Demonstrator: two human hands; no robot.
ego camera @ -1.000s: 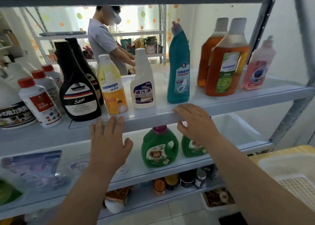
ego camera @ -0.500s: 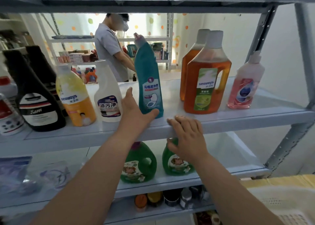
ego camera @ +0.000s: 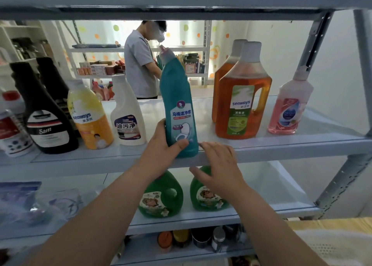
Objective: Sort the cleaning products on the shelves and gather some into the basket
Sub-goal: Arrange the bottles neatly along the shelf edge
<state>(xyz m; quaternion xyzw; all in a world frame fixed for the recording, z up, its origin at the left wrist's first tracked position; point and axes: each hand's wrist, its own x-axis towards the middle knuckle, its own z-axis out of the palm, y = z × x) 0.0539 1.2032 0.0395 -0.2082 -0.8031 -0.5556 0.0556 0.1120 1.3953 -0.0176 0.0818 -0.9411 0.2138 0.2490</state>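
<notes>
My left hand [ego camera: 161, 147] grips the teal bottle [ego camera: 178, 104] low down, thumb across its label, at the shelf's front edge [ego camera: 291, 150]. I cannot tell whether its base is lifted. My right hand [ego camera: 219, 165] lies just beside it, fingers loose and flat on that edge. Past my right hand, bare shelf runs to the amber bottle [ego camera: 241, 108]. A white bottle [ego camera: 128, 114] crowds my left hand. The basket [ego camera: 342, 245] sits below my right arm.

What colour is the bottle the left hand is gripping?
Teal, with a pinkish cap and a white-and-blue toilet label; the teal bottle, gripped by the left hand, shows best in the head view.
</notes>
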